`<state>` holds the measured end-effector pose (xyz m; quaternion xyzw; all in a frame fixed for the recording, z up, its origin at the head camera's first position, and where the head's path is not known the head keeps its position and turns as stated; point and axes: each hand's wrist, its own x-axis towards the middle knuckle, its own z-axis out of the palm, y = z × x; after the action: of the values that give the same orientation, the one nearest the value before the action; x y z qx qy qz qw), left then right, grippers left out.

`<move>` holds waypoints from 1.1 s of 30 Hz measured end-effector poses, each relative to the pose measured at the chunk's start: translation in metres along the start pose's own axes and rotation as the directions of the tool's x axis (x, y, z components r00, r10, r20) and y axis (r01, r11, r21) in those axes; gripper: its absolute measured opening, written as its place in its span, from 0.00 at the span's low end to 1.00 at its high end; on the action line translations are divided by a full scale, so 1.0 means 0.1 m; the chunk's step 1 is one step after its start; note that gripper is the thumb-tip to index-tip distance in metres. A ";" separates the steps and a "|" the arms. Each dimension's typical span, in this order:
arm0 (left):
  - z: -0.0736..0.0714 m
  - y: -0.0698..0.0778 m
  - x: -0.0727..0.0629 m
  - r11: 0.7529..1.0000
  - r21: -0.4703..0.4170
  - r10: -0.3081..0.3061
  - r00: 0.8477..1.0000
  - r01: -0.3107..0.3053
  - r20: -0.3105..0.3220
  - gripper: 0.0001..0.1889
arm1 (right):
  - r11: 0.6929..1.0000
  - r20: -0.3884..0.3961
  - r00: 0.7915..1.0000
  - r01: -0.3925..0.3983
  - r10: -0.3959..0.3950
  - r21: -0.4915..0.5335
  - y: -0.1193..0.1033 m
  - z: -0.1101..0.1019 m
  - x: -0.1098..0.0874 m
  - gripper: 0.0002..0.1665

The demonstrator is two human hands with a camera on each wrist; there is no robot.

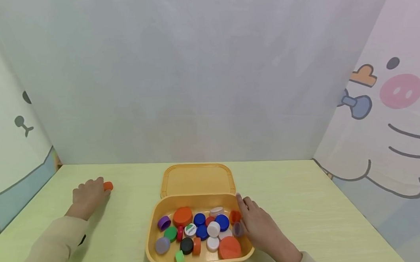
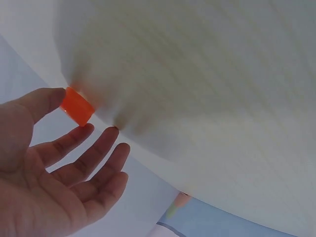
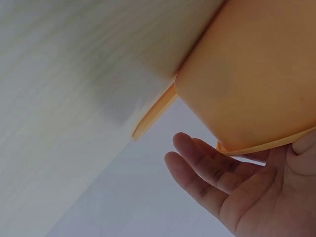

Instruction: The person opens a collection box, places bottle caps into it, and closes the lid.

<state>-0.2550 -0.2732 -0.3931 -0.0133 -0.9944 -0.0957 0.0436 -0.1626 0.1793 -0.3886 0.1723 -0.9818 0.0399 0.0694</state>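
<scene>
At the left of the head view, my left hand (image 1: 88,196) holds an orange bottle cap (image 1: 108,186) just at the tabletop. The left wrist view shows that cap (image 2: 77,107) pinched between the thumb and index finger, with the other fingers loosely bent. My right hand (image 1: 259,225) rests against the right rim of a yellow plastic box (image 1: 150,233), its fingers fairly straight. Seen from the right wrist, the hand (image 3: 247,182) touches the rim at a box corner; part of the index finger is hidden behind it. Several mixed-colour caps, including a large orange-red one (image 1: 230,247), lie in the box.
Behind the box lies its yellow lid (image 1: 198,179), flat on the pale yellow-green table (image 1: 306,205). A grey-white backdrop (image 1: 193,76) rises at the table's far edge. Panels printed with cartoon animals stand at the left (image 1: 6,118) and right (image 1: 385,137).
</scene>
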 end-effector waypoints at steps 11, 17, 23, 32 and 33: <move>-0.01 0.08 0.00 1.000 0.019 0.008 1.000 -0.008 -0.025 0.15 | 0.998 -0.039 0.999 0.014 -0.017 -0.066 0.00 0.01 0.00 0.31; -0.02 0.11 -0.02 1.000 0.026 0.001 0.999 0.000 -0.038 0.16 | 0.998 -0.052 0.998 0.020 -0.024 -0.063 -0.01 0.01 -0.01 0.30; -0.02 0.15 -0.05 1.000 0.009 0.000 0.998 0.000 -0.059 0.16 | 0.997 -0.071 0.997 0.030 -0.036 -0.076 0.00 0.01 -0.01 0.30; -0.07 0.41 -0.18 0.995 0.027 0.095 0.977 -0.091 -0.192 0.14 | 0.997 -0.063 0.997 0.027 -0.032 -0.077 -0.01 0.01 -0.01 0.31; -0.09 0.45 -0.20 0.994 0.034 0.108 0.972 -0.103 -0.207 0.14 | 0.997 -0.062 0.998 0.026 -0.030 -0.075 -0.01 0.01 -0.01 0.31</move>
<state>-0.2325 -0.2313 -0.3781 -0.0557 -0.9832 -0.0824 0.1528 -0.1614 0.1789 -0.3902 0.1820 -0.9774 0.0077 0.1074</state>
